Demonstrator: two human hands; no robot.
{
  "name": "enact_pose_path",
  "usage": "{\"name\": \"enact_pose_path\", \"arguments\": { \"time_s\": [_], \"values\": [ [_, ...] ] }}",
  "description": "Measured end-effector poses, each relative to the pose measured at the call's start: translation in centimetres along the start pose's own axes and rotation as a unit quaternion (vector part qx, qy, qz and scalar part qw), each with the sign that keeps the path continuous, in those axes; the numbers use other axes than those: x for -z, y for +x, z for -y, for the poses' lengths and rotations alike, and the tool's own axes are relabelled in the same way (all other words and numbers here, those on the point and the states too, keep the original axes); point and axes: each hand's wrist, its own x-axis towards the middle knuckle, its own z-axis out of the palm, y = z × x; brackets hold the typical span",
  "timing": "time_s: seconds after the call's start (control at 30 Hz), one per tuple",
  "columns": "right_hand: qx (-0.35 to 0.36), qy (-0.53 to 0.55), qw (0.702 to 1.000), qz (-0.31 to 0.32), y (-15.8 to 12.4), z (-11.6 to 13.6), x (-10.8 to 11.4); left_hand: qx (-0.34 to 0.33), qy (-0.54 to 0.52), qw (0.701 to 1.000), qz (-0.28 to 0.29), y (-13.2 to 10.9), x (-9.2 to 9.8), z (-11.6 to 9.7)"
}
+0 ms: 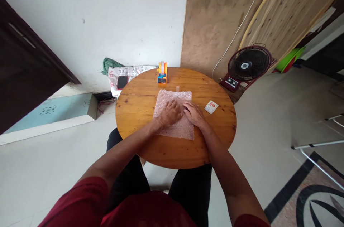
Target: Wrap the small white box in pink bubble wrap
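A pinkish sheet of bubble wrap (177, 132) lies on the round wooden table (166, 155) in front of me. My left hand (171, 113) rests flat on the middle of the sheet, fingers stretched out. Beside it, my right hand (194, 113) lies over the sheet's right side with slightly bent fingers and a small dark gap under the fingertips. Neither hand visibly grips anything; whether something lies beneath the wrap, I cannot tell. A short strip of clear tape (177, 88) shows at the sheet's far edge.
An orange and blue tape dispenser (162, 73) stands at the table's far edge. To the right lies a small white printed card (211, 107). A dark red fan (249, 64) is beyond the table's right edge. A phone (122, 82) lies on a white sack (134, 72) behind left.
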Motion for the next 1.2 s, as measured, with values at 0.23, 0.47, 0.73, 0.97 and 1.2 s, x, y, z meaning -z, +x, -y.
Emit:
{"name": "enact_pose_path", "arguments": {
  "time_s": [0.23,0.47,0.73,0.97,1.2],
  "values": [
    [-0.077,-0.109,0.991,0.010,0.1,1.1,-0.1,0.097,0.065,0.993,-0.014,-1.8,-2.2,2.6],
    [-0.104,-0.139,0.984,0.024,0.1,0.6,-0.3,0.112,0.060,0.991,0.042,-1.7,-0.6,2.6],
    [-0.098,-0.138,0.985,0.018,0.1,0.8,-0.2,0.066,0.041,0.997,0.011,-0.8,0.9,1.8],
    [-0.095,-0.134,0.986,0.011,0.0,0.5,-0.4,-0.031,0.005,0.999,0.023,-1.0,-1.9,1.6],
    [-0.074,-0.134,0.987,-0.039,-0.2,0.3,-0.2,-0.023,-0.012,0.999,0.027,-1.0,-1.8,1.6]
  ]
}}
